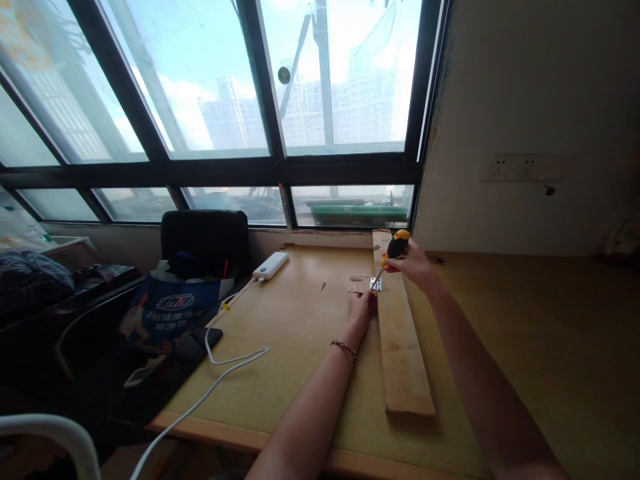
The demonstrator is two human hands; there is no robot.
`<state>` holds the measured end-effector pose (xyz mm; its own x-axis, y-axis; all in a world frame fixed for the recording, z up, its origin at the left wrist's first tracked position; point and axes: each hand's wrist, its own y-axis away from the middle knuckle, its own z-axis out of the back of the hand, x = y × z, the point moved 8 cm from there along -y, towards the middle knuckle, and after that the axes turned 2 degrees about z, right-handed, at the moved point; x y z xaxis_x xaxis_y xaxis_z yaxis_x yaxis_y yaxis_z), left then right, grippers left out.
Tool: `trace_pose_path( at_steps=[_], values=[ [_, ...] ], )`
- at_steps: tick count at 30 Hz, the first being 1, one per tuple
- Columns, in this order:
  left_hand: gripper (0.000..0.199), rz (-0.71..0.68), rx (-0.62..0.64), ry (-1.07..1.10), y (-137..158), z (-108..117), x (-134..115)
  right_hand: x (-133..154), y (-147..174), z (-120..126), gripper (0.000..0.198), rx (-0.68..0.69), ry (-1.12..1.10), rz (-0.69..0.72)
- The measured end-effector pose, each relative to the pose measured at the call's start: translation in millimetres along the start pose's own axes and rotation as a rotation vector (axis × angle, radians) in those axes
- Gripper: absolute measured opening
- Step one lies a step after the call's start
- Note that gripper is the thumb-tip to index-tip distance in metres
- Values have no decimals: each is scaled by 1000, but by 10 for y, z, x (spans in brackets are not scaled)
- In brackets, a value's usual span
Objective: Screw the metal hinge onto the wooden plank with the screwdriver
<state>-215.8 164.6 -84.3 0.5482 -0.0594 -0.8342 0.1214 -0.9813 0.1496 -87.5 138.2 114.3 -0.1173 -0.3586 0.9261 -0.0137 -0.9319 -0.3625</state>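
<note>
A long wooden plank (404, 363) lies on the table, running from near the window towards me. On its left edge sits a small silver hinge (379, 284) with holes in it. My right hand (414, 263) is closed on a yellow and black screwdriver (399, 245), held tilted with its shaft pointing down-left to the hinge. Beside the plank, my left hand (361, 312) has its fingers drawn together at the hinge's near edge, close to the screwdriver's tip. What those fingers pinch is too small to make out.
A small dark screw-like piece (323, 287) lies left of the plank. Further left are a white power bank (271, 265) and its white cable (235, 362). A black chair (205, 233) and a blue bag (167, 310) stand beyond the wooden table's (300, 333) left edge.
</note>
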Motion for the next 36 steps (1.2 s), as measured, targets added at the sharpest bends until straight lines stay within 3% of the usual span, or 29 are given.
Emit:
trace_pose_path(
  at_steps=[4,6,10,12,16,21,25,27,32,34,36],
  values=[
    [22,12,26,45,-2,-19,6,15,7,10,35,27,-6,-21],
    [22,21,21,66,1,-12,11,87,13,52,31,-20,175,34],
    [24,40,16,103,6,-1,18,291,49,158,32,-244,625,210],
    [25,51,10,111,5,4,22,319,60,165,33,-308,719,247],
    [26,63,-1,122,-3,8,22,206,33,148,33,-268,577,182],
    [24,82,-18,102,-25,26,46,28,5,105,35,-82,153,-17],
    [23,84,-18,106,-26,27,47,-6,9,32,34,63,-83,-95],
    [23,83,-14,107,-11,18,33,11,2,72,33,24,-23,-78],
    [24,92,-8,120,30,-5,7,268,35,268,30,-277,567,132],
    [25,89,-9,126,32,-5,4,323,54,266,29,-303,643,166],
    [25,88,-16,120,25,3,10,299,55,252,29,-276,584,141]
  ],
)
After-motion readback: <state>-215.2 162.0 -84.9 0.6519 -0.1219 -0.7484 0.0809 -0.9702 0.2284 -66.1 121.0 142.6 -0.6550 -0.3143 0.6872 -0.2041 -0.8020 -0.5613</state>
